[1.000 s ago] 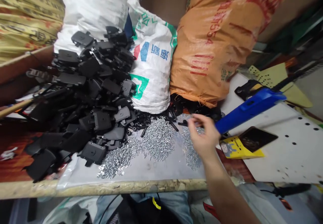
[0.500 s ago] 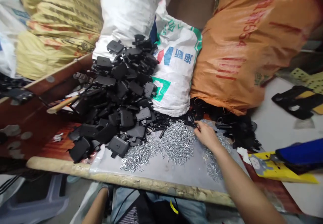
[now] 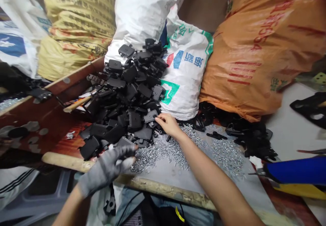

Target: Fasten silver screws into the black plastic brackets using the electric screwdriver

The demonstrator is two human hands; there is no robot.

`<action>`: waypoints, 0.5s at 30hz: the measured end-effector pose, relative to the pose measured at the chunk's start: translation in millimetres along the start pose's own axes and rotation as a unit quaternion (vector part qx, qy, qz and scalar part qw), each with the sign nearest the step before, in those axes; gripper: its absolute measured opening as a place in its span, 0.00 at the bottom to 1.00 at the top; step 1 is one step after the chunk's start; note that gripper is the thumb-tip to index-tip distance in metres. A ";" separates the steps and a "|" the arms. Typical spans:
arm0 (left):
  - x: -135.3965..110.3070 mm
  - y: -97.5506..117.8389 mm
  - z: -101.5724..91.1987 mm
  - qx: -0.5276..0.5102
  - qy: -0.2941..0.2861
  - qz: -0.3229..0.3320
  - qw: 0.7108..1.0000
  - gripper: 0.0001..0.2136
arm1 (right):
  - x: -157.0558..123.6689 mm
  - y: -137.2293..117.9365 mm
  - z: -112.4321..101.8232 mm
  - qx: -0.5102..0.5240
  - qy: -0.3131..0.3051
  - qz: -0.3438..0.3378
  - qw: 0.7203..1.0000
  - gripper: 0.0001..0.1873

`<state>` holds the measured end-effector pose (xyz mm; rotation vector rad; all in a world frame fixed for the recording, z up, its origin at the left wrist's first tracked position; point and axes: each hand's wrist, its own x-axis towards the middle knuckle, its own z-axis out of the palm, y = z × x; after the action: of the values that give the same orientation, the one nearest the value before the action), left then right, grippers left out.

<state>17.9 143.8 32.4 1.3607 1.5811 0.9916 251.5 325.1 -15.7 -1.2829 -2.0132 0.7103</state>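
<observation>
My bare right hand (image 3: 168,125) reaches to the right edge of a heap of black plastic parts. Its thumb and fingers close on the edge of a flat black plastic cover (image 3: 150,116). My left hand (image 3: 109,166), in a grey glove with bare fingertips, hovers over the near edge of the heap, somewhat blurred. Its thumb and fingers are apart, and nothing held shows between them. Below my right wrist lie a pile of small silver nuts (image 3: 146,156) and a pile of silver screws (image 3: 178,154), the latter partly hidden by my forearm.
Behind the heap stand a white sack (image 3: 187,66), a yellow sack (image 3: 78,25) and an orange sack (image 3: 254,56). More screws (image 3: 228,158) lie at the right, near a narrow black part (image 3: 216,136). A blue-handled tool (image 3: 297,170) is far right. A rounded wooden edge (image 3: 163,188) borders the table.
My right hand has moved left from the black parts behind the screws to the cover on the heap. My left hand has risen from below the table edge. The view has shifted slightly left.
</observation>
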 end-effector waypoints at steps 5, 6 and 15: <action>77.6 28.3 35.0 0.048 0.036 0.054 0.997 0.35 | 8.5 -19.3 4.4 0.028 -0.004 -0.016 0.999 0.12; 84.0 28.8 40.9 0.047 0.052 0.053 0.996 0.36 | -0.2 -21.0 -3.4 0.032 0.006 -0.023 0.999 0.13; 61.3 40.6 109.2 -0.144 -0.025 0.082 0.986 0.22 | -108.7 -27.4 -79.8 0.038 0.150 -0.074 0.985 0.13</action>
<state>128.3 215.2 25.1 1.3157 1.2476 1.2245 330.6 222.8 31.5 -1.1095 -1.7960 0.4882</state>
